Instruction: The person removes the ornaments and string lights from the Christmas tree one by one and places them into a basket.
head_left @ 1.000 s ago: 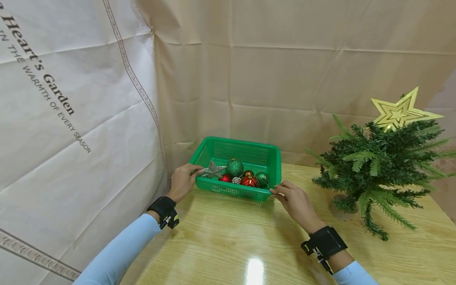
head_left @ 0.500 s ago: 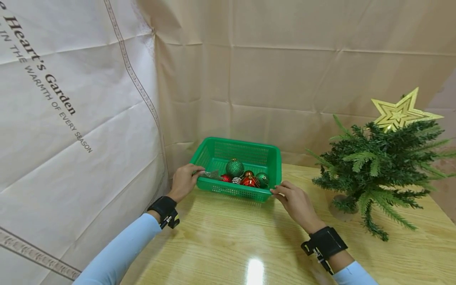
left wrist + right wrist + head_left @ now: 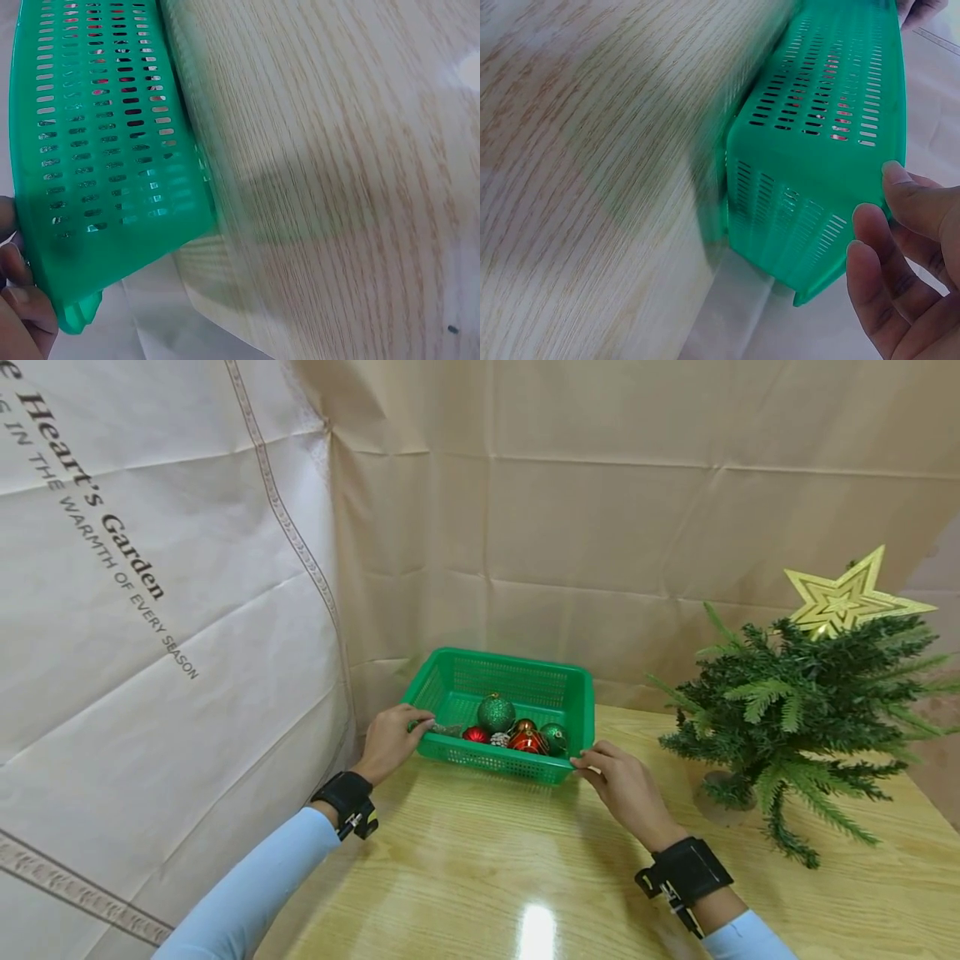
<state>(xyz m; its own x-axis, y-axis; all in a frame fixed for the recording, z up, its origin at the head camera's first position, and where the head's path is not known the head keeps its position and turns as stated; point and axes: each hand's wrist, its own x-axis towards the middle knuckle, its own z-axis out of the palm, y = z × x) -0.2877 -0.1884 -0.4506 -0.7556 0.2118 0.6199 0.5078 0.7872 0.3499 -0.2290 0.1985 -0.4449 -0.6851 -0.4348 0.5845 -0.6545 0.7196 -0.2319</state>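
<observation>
One green plastic basket stands on the wooden table, at 12 o'clock from me, near the back wall covering. Inside it I count two green glitter baubles, two red baubles, one small silvery ornament and one grey star lying low at the basket's 9 o'clock side; further pieces may be hidden.

My left hand is at the basket's near left corner, at 9 o'clock, fingers curled over the rim and gripping it; whether they also touch the star I cannot tell. In the left wrist view my fingertips press on the corner of the perforated wall.

My right hand is at the near right corner, at 3 o'clock, fingers only slightly bent, their tips resting on the rim. The right wrist view shows the fingertips laid against the corner edge, not wrapped round it.

One small artificial fir tree stands at 2 o'clock, well apart from the basket, bearing one gold star topper.
</observation>
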